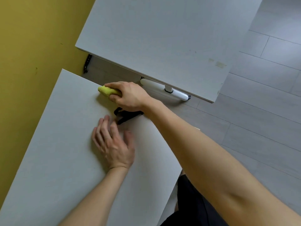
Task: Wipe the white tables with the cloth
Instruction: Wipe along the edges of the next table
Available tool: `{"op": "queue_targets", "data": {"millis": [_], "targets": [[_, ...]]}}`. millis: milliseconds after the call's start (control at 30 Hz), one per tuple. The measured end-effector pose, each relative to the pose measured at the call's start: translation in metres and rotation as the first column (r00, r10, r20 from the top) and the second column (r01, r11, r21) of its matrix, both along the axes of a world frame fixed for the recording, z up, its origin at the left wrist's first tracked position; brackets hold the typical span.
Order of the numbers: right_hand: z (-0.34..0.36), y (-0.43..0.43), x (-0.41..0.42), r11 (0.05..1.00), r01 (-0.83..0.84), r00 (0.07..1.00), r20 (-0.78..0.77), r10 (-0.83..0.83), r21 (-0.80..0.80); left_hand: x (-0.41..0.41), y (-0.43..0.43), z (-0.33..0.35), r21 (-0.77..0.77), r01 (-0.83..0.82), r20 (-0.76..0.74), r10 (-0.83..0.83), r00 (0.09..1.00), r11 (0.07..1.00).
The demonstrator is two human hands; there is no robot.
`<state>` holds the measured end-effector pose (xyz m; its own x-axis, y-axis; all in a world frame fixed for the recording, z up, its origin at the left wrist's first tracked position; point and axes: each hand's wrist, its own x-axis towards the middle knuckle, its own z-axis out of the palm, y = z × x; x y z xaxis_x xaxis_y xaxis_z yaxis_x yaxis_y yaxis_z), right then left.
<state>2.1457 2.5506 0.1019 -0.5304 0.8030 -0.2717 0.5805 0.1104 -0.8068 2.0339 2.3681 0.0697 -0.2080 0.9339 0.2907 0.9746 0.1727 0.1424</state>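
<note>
Tables come first: two white tops stand by a yellow wall [24, 62], the far table [162, 38] parted from the near table [57, 160] by a strip of grey floor [260, 128]. On the near one the left hand [112, 142] lies flat, fingers straight, holding nothing. The right hand [130, 95] grips a yellow cloth [107, 91] (bunched up) against that table's far edge. A small black object [127, 115] shows just under the right wrist.

Bare right forearm stretches over the near table [53, 152] to its far edge, right hand [130, 96] there grips a cloth [106, 91] with curled fingers, knuckles up, left hand [114, 143] lies palm down near the table's middle, fingers straight and slightly spread.
</note>
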Motion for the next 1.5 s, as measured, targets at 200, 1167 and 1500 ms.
{"op": "queue_targets", "data": {"millis": [200,1167,1500], "targets": [[0.012,-0.131,0.192,0.98,0.158,0.987,0.023,-0.156,-0.121,-0.001,0.0,-0.005,-0.001,0.01,0.008,-0.01,1.0,1.0],[0.003,-0.28,0.156,0.49,0.827,0.465,-0.157,-0.872,-0.276,0.001,-0.109,0.026,-0.33,0.62,0.034,-0.647,0.762,0.712],[-0.018,-0.319,0.078,0.478,0.87,0.426,-0.31,-0.85,-0.117,-0.005,-0.11,0.012,-0.248,0.651,0.032,-0.665,0.746,0.718]]}}
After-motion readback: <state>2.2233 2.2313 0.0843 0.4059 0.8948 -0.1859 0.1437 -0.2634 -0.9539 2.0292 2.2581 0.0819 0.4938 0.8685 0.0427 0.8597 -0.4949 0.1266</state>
